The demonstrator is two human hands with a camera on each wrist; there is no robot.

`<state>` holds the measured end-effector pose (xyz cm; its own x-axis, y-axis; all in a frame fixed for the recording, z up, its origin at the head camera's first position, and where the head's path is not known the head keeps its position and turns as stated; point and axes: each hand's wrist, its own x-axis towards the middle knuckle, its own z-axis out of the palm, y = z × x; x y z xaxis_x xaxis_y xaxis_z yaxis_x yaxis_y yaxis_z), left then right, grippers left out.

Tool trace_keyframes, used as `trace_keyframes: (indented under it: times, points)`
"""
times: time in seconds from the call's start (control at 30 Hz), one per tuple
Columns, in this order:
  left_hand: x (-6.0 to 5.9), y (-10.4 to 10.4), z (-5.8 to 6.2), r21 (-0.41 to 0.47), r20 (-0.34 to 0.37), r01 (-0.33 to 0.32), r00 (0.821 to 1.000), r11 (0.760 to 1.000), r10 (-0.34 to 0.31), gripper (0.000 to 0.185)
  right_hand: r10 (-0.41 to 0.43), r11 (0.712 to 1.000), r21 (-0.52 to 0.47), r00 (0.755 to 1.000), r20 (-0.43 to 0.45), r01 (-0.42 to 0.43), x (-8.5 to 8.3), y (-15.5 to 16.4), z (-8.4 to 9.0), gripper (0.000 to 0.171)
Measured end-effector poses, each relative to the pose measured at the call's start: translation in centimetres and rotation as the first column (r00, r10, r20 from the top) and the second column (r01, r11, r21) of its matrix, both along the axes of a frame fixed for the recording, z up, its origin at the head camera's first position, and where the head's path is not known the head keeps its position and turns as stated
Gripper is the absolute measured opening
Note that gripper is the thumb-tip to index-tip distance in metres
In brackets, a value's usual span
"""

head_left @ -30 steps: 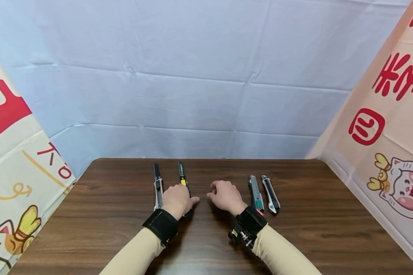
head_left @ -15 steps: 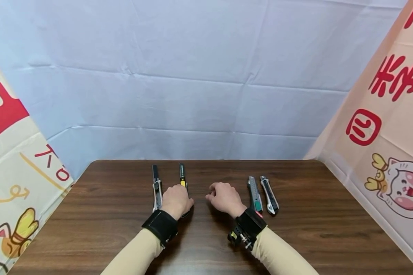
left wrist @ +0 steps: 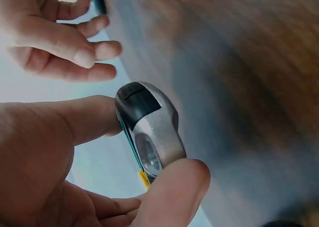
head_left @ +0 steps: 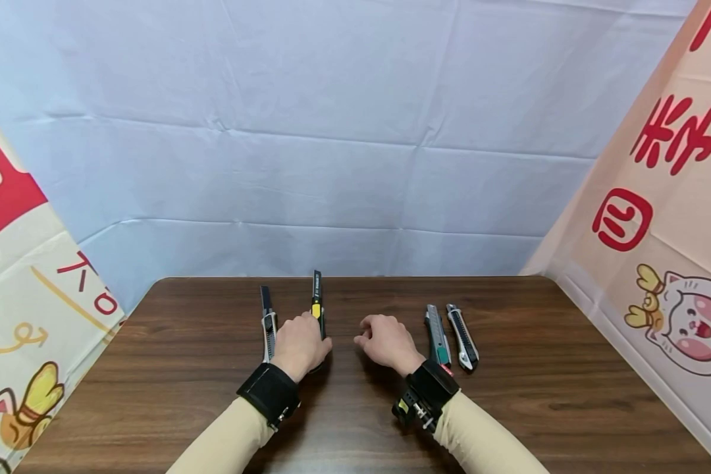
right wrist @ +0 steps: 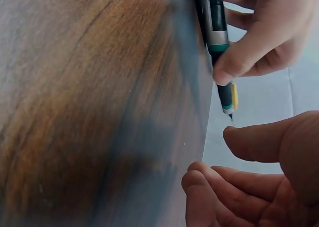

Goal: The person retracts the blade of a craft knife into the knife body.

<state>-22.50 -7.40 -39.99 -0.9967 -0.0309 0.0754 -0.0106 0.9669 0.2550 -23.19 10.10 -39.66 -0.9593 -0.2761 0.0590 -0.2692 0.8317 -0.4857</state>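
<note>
My left hand grips a black-and-silver utility knife with a yellow slider, its front end pointing away and overlapping the table's back edge in the head view. In the left wrist view the knife's rounded silver butt sits between thumb and fingers. The right wrist view shows the knife's side raised above the tabletop. My right hand holds nothing; its fingers are loosely bent, over the table to the right of the knife. Just left of my left hand lies a second, silver-grey utility knife.
Right of my right hand lie a grey utility knife with a green slider and a black-and-white one, side by side. The brown wooden table ends at a pale cloth backdrop. Printed cloths hang at both sides.
My left hand has lifted the yellow-slider utility knife, and its front end has risen to overlap the table's back edge. My right hand has stayed in place.
</note>
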Motion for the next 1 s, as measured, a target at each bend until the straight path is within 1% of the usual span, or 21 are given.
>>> trace_keyframes:
  times: [0.1, 0.27, 0.5, 0.63, 0.77, 0.9, 1.0]
  points:
    - [0.2, 0.2, 0.4, 0.001, -0.031, 0.020, 0.999, 1.000, -0.020, 0.058, -0.004, 1.000, -0.007, 1.000, 0.005, 0.004, 0.0, 0.0, 0.2, 0.030]
    - [0.8, 0.6, 0.7, 0.011, -0.075, 0.060, 0.995, 0.998, -0.059, 0.054, -0.009, 1.000, -0.027, 1.000, 0.013, 0.009, -0.1, 0.1, 0.3, 0.030]
    - [1.4, 1.4, 1.0, 0.040, -0.082, 0.124, 0.989, 0.991, -0.121, 0.046, -0.010, 0.994, -0.106, 0.999, 0.049, 0.015, -0.5, 0.6, 0.1, 0.032]
    - [1.6, 2.0, 0.8, 0.075, -0.085, 0.158, 0.985, 0.985, -0.152, 0.045, -0.010, 0.988, -0.153, 0.997, 0.073, 0.021, -0.7, 1.0, -0.1, 0.034]
    - [1.8, 2.6, 0.6, 0.106, -0.104, 0.196, 0.977, 0.975, -0.185, 0.044, -0.015, 0.983, -0.183, 0.996, 0.084, 0.031, -0.8, 1.3, -0.2, 0.035]
    - [2.0, 3.3, 0.5, 0.106, -0.125, 0.234, 0.967, 0.966, -0.221, 0.046, -0.029, 0.975, -0.216, 0.993, 0.117, 0.054, -0.9, 1.5, -0.2, 0.037]
    - [2.0, 3.9, 0.4, 0.091, -0.136, 0.248, 0.963, 0.964, -0.235, 0.047, -0.040, 0.964, -0.255, 0.987, 0.158, 0.080, -1.0, 1.6, -0.2, 0.039]
